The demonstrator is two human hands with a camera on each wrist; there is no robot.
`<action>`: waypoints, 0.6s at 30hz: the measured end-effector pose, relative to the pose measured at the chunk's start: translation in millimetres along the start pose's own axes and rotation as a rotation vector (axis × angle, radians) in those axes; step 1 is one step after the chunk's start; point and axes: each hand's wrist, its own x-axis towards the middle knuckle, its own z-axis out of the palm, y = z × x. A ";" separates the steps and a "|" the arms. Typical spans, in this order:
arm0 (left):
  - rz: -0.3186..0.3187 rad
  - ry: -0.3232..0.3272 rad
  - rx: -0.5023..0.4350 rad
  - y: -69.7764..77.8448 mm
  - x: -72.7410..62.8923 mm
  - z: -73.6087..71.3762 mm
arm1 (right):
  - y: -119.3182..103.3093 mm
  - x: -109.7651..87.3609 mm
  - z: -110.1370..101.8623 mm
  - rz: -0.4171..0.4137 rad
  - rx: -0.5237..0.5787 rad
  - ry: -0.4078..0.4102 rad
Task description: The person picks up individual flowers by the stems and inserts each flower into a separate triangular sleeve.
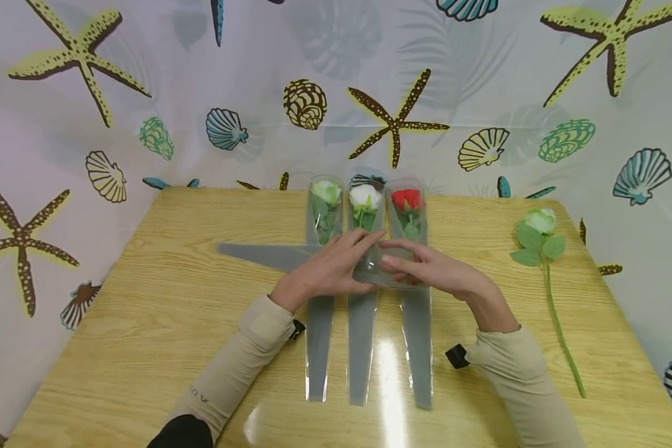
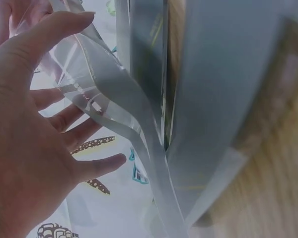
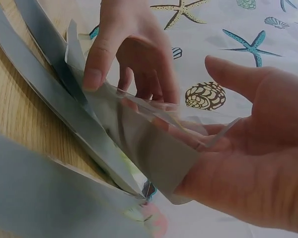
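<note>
A clear-and-grey plastic flower sleeve (image 1: 263,254) lies sideways over the tails of three filled sleeves, its narrow end to the left and its mouth to the right. My left hand (image 1: 333,266) holds the sleeve near its wide end, thumb on the near side and fingers spread behind the film (image 2: 107,82). My right hand (image 1: 434,269) has its fingers inside the mouth of the sleeve (image 3: 144,144), fairly straight, with the thumb raised outside. The film bulges around those fingers. Above the hands show a pale green rose (image 1: 326,193), a white rose (image 1: 366,198) and a red rose (image 1: 407,200), each in its own sleeve.
A loose pale green rose (image 1: 539,223) with a long stem lies at the right of the wooden table (image 1: 162,323). The grey tails of the filled sleeves (image 1: 361,354) point toward me. A cloth with starfish and shells (image 1: 201,74) hangs behind the table.
</note>
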 end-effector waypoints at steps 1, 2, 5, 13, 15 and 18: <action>0.005 0.004 0.001 0.0 0.1 -0.4 | -0.8 -0.8 0.0 0.001 -0.002 0.005; 0.009 0.004 0.004 0.3 0.0 -1.0 | -1.7 -1.5 0.0 0.003 -0.005 0.011; 0.019 0.003 0.008 0.9 0.3 -1.4 | -3.7 -3.5 0.7 -0.002 -0.015 0.020; 0.021 -0.015 0.000 0.7 0.5 0.2 | -9.0 -7.7 2.2 0.004 -0.044 0.015; 0.025 -0.022 0.008 1.0 0.2 0.1 | -9.9 -8.8 2.0 0.014 -0.049 0.014; 0.036 -0.028 0.020 1.6 0.1 -0.1 | -10.8 -9.9 1.5 0.019 -0.055 0.014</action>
